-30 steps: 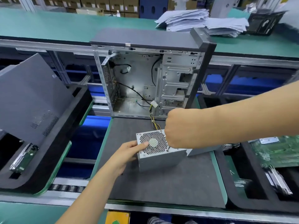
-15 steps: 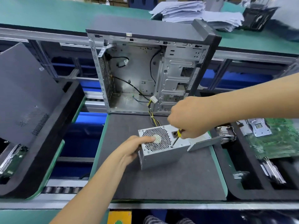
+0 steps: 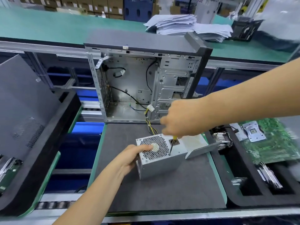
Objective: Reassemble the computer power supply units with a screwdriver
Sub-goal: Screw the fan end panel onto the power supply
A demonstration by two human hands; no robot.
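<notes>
The power supply unit [image 3: 159, 157] is a grey metal box with a round-holed fan grille on top; it stands on the dark mat [image 3: 162, 195] before the open computer case [image 3: 146, 83]. My left hand [image 3: 129, 157] grips its left edge. My right hand [image 3: 181, 119] holds the screwdriver [image 3: 172, 145], tip at the grille's corner.

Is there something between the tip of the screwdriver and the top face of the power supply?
Nothing visible. The screwdriver, held in the right hand, already has its tip on the top face of the power supply, beside the fan grille. The left hand holds the unit's left edge, clear of the tip.
</notes>
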